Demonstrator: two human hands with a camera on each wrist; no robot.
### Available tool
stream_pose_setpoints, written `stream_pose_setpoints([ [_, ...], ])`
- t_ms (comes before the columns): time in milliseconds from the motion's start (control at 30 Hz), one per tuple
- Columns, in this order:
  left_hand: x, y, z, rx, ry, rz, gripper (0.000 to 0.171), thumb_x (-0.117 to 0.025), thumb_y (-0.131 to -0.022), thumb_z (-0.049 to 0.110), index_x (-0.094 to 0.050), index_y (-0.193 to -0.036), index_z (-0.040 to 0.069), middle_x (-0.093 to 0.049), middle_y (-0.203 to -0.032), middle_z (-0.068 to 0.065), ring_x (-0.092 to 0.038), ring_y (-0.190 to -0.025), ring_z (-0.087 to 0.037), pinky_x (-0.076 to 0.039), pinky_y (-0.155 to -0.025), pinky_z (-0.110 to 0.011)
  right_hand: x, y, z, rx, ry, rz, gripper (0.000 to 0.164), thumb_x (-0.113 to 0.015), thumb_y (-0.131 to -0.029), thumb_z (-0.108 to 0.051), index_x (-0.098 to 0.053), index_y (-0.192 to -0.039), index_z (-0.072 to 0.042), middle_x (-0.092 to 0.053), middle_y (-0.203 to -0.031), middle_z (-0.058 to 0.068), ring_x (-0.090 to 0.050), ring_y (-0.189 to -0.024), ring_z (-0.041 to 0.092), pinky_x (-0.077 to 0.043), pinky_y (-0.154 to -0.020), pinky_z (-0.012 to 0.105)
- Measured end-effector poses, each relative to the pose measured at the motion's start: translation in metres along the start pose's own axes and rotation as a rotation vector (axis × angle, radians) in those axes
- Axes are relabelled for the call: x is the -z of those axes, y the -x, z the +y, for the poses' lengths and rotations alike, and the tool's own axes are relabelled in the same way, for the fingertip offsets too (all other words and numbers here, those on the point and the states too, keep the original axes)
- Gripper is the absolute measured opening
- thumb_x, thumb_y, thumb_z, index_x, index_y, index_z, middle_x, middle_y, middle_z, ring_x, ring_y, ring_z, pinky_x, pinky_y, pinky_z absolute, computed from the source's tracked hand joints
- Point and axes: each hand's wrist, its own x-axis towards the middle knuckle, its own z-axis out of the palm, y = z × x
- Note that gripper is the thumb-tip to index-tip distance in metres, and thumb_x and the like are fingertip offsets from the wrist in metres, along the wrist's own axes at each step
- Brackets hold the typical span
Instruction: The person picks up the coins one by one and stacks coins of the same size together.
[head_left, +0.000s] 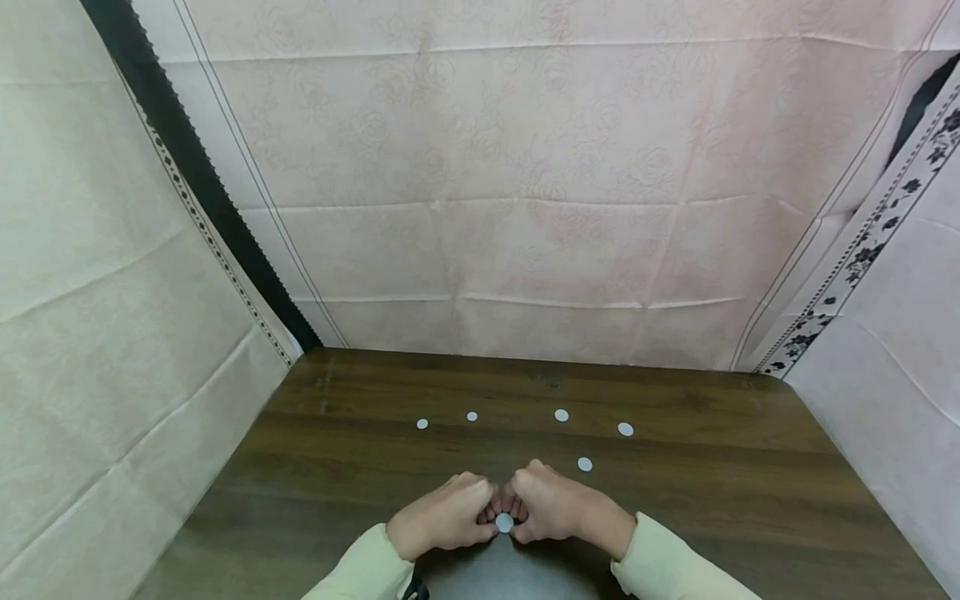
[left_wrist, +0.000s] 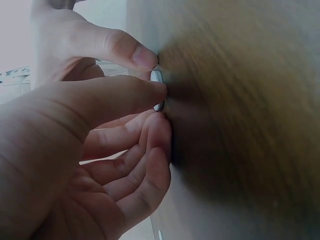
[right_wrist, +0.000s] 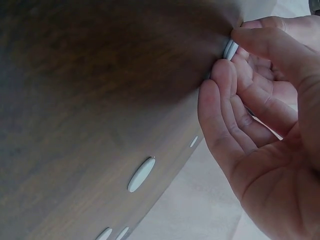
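A small white disc sits near the front of the wooden table, between both hands. My left hand curls round its left side, thumb and fingertips at the edge. From the other side my right hand pinches it in the same way. Seen from the right wrist, the white piece shows a layered edge, like one disc lying on another. In the left wrist view the left thumb covers part of the disc, low against the tabletop.
Several more white discs lie on the wooden table beyond the hands, among them one near the right hand and one farther right. Pale cloth hangs behind the table, with more cloth at both sides.
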Motion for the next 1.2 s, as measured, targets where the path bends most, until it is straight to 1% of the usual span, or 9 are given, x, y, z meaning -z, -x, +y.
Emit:
stream_pose_setpoints([
  [233, 0.000, -0.001, 0.000, 0.006, -0.001, -0.003, 0.012, -0.080, -0.088, 0.007, -0.069, -0.085, 0.011, -0.064, -0.074, 0.008, -0.050, -0.065, 0.006, -0.045, -0.063, -0.011, 0.002, 0.001, 0.000, 0.006, -0.025, -0.005, 0.015, -0.085, -0.080, 0.001, -0.076, -0.086, -0.009, -0.075, -0.082, -0.006, -0.068, -0.075, -0.005, -0.054, -0.067, 0.011],
  [367, 0.000, -0.001, 0.001, 0.004, 0.010, 0.002, 0.010, -0.079, -0.089, 0.006, -0.070, -0.088, 0.010, -0.066, -0.076, 0.008, -0.053, -0.067, 0.006, -0.046, -0.064, -0.010, 0.009, 0.006, 0.003, -0.010, -0.016, -0.028, 0.013, -0.085, -0.083, -0.005, -0.077, -0.092, -0.007, -0.077, -0.086, -0.004, -0.070, -0.079, -0.004, -0.055, -0.070, 0.012],
  [567, -0.001, 0.000, 0.000, -0.019, -0.020, 0.021, 0.011, -0.081, -0.088, 0.008, -0.070, -0.088, 0.011, -0.067, -0.077, 0.009, -0.056, -0.070, 0.006, -0.045, -0.067, -0.009, 0.034, 0.024, 0.011, -0.044, 0.010, -0.007, 0.022, -0.085, -0.084, -0.009, -0.077, -0.102, -0.001, -0.079, -0.093, 0.003, -0.071, -0.084, 0.001, -0.057, -0.074, 0.017],
  [700, -0.001, 0.000, 0.000, -0.033, -0.038, 0.030, 0.011, -0.081, -0.088, 0.009, -0.070, -0.087, 0.012, -0.067, -0.076, 0.010, -0.056, -0.070, 0.007, -0.045, -0.068, -0.008, 0.053, 0.037, 0.018, -0.047, 0.041, 0.024, 0.021, -0.083, -0.084, -0.004, -0.077, -0.104, 0.003, -0.079, -0.095, 0.009, -0.074, -0.085, 0.007, -0.059, -0.074, 0.019],
  [867, 0.000, 0.001, 0.001, -0.028, -0.031, 0.026, 0.009, -0.080, -0.089, 0.009, -0.071, -0.087, 0.011, -0.066, -0.076, 0.011, -0.056, -0.070, 0.007, -0.045, -0.068, -0.009, 0.072, 0.049, 0.025, -0.081, 0.123, 0.058, 0.020, -0.084, -0.083, -0.005, -0.077, -0.101, 0.002, -0.079, -0.093, 0.009, -0.074, -0.084, 0.011, -0.059, -0.072, 0.023],
  [1000, 0.000, 0.001, 0.000, -0.022, -0.032, 0.021, 0.009, -0.080, -0.089, 0.010, -0.072, -0.089, 0.011, -0.067, -0.077, 0.011, -0.057, -0.071, 0.007, -0.046, -0.069, -0.009, 0.080, 0.053, 0.030, -0.071, 0.205, 0.094, 0.016, -0.086, -0.079, -0.006, -0.076, -0.090, -0.002, -0.076, -0.084, 0.003, -0.067, -0.075, 0.002, -0.056, -0.067, 0.021],
  [1100, 0.000, 0.001, 0.000, -0.023, -0.032, 0.020, 0.009, -0.081, -0.089, 0.010, -0.072, -0.088, 0.011, -0.067, -0.077, 0.011, -0.058, -0.071, 0.007, -0.046, -0.069, -0.009, 0.081, 0.054, 0.034, -0.062, 0.210, 0.098, 0.014, -0.085, -0.077, -0.004, -0.072, -0.082, -0.004, -0.065, -0.072, -0.004, -0.052, -0.064, -0.003, -0.047, -0.060, 0.018],
  [1133, 0.000, 0.001, 0.000, -0.023, -0.031, 0.020, 0.009, -0.081, -0.089, 0.010, -0.072, -0.088, 0.011, -0.068, -0.077, 0.011, -0.058, -0.071, 0.007, -0.046, -0.069, -0.009, 0.081, 0.054, 0.034, -0.065, 0.200, 0.089, 0.016, -0.084, -0.077, -0.003, -0.069, -0.078, -0.002, -0.058, -0.066, -0.005, -0.044, -0.061, -0.002, -0.042, -0.057, 0.018],
  [1200, 0.000, 0.001, 0.000, -0.023, -0.025, 0.019, 0.009, -0.081, -0.089, 0.010, -0.072, -0.089, 0.011, -0.068, -0.077, 0.010, -0.059, -0.071, 0.007, -0.046, -0.069, -0.009, 0.079, 0.054, 0.036, -0.066, 0.184, 0.078, 0.015, -0.085, -0.078, -0.003, -0.070, -0.080, 0.000, -0.060, -0.068, -0.005, -0.047, -0.062, -0.002, -0.043, -0.058, 0.018],
])
